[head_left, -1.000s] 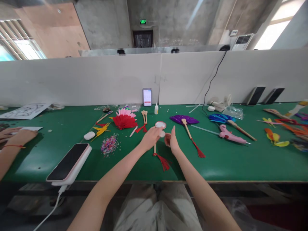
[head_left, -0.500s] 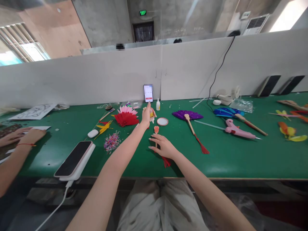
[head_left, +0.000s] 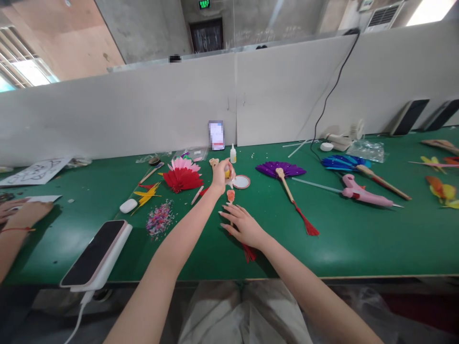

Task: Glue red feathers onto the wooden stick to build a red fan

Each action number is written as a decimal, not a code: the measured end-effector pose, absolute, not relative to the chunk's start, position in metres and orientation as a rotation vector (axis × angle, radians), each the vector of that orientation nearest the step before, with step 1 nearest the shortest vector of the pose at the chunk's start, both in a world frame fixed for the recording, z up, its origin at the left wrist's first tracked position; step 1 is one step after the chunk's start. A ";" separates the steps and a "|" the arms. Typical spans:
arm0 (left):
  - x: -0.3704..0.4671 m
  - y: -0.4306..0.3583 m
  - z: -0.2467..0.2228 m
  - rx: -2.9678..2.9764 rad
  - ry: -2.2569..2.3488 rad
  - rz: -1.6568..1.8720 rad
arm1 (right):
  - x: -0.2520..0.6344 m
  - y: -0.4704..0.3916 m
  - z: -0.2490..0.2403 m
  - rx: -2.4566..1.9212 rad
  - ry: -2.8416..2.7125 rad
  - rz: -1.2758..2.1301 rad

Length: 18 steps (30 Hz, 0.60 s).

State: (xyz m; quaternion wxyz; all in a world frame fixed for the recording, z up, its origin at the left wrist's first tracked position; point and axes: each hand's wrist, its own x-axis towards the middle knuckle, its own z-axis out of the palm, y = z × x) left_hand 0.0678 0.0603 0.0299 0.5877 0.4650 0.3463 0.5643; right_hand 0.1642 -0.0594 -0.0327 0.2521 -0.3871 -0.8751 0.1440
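My left hand (head_left: 221,179) is closed around a small glue bottle (head_left: 227,173) with a yellow label. The bottle is tipped downward just above the orange-red head of a wooden fan handle (head_left: 231,196). Across that handle's shaft lies my right hand (head_left: 245,225), its fingers stretched out and apart, resting over the wood. A red tassel (head_left: 249,253) shows below the right palm. Just right of my left hand is a small white dish (head_left: 241,182) with a reddish rim. Behind it stands a second glue bottle (head_left: 233,154), upright.
Left lie a red and pink feather fan (head_left: 182,177), yellow feathers (head_left: 146,195), a sequin pile (head_left: 159,220) and a phone on a charger (head_left: 96,253). Right are a purple fan (head_left: 279,169), a blue fan (head_left: 344,163) and a pink glue gun (head_left: 366,192). A co-worker's hands (head_left: 25,215) are far left.
My left hand has drawn back slightly toward me, bringing the bottle closer to the handle's head. The right hand stays on the handle. The view has tilted down a little.
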 end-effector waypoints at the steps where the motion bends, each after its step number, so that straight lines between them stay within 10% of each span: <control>1: 0.068 0.059 0.029 1.100 0.801 1.257 | 0.164 -0.059 -0.033 -1.063 -2.386 0.394; 18: 0.068 0.057 0.022 1.164 0.571 1.334 | 0.161 -0.058 -0.031 -1.125 -2.441 0.383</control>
